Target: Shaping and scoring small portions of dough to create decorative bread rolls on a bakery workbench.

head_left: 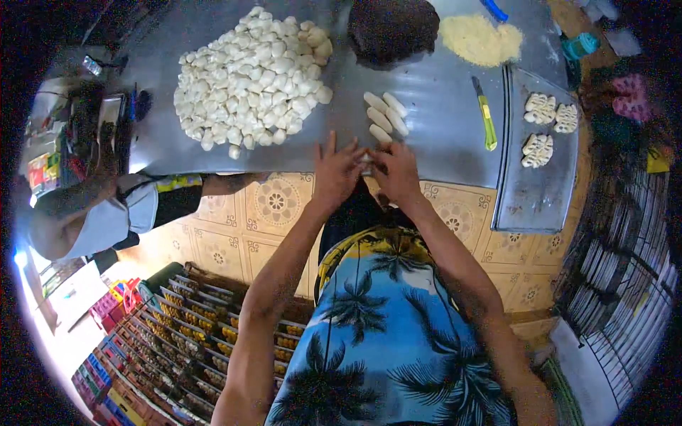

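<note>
At the near edge of the metal table (440, 106), my left hand (337, 170) and my right hand (398, 172) meet fingertip to fingertip. Between them is a small pale piece of dough (366, 159), mostly hidden by the fingers. Both hands pinch it, though some fingers of the left hand stretch forward. Just beyond my right hand lie several dough rolls (379, 115), elongated and side by side. A large heap of dough balls (249, 82), white and rounded, spreads over the table to the far left of my hands.
Farther back are a dark brown mound (393, 32) and pale yellow crumbs (482, 40). A yellow-green handled knife (486, 117) lies left of a baking tray (529, 206) holding 3 shaped dough pieces (538, 150). Another person (106, 220) stands at left. Loaded racks (177, 334) fill the lower left.
</note>
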Available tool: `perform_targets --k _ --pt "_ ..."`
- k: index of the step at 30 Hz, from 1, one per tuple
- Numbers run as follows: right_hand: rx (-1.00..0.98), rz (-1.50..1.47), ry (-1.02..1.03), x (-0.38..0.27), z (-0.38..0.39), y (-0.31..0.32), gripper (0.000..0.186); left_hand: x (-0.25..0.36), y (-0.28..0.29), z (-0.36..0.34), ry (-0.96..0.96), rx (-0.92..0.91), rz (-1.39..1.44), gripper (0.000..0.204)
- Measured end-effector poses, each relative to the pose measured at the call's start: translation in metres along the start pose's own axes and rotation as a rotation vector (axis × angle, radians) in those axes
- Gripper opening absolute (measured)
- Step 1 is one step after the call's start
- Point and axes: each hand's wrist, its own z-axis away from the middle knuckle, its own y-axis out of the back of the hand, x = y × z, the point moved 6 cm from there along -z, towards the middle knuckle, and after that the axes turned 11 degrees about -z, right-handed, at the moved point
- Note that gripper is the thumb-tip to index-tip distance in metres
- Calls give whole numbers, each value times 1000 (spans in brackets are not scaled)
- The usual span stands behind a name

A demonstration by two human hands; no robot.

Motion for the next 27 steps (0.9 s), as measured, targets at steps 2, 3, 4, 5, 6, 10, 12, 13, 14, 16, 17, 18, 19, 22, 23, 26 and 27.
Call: perform_targets --k 2,3,4,5,6,10,12,13,14,16,17,18,19,22,23,26,27 --pt "-9 41 -8 3 -2 -1 32 -5 -6 0 48 -91 -83 38" --pt "-66 98 -103 10 -2 -4 30 -3 -4 -1 7 -51 -30 38" --pt "75 82 28 3 -3 4 27 -5 -1 -1 28 18 -2 37" --pt "81 82 39 3 -3 4 27 -5 5 -1 21 110 8 36" --pt "81 48 42 3 -4 4 29 -7 6 -1 48 114 15 36" --pt "27 -38 -10 8 -3 3 28 -5 -1 -1 -4 -56 -74 35" --pt "-62 16 -30 10 -3 -1 32 -7 -8 -1 7 -179 -54 34" --pt "-116 73 -47 13 -2 -3 37 -8 -2 -2 -4 -81 -47 34" --pt "-105 77 -52 14 -2 -1 37 -7 5 -2 -17 41 -48 34" --pt "-137 101 4 13 -1 -2 35 -8 3 -2 -32 15 -66 34" --pt "-96 104 15 14 -1 1 35 -9 -3 -3 -36 -79 -74 33" --pt "-110 60 42 13 -1 0 35 -8 3 -2 -45 20 -92 33" --pt "-118 20 35 14 0 1 35 -8 0 -2 -57 -43 -48 34" --pt "-107 -49 14 13 2 3 32 -8 0 1 -53 -114 3 35" --pt "-81 3 20 12 4 5 33 -7 9 1 -65 15 -8 35" --pt "-30 -38 12 8 8 8 36 -5 9 4 -102 -20 -14 33" --pt "15 -16 59 4 9 9 37 -5 11 5 -110 20 -28 33"
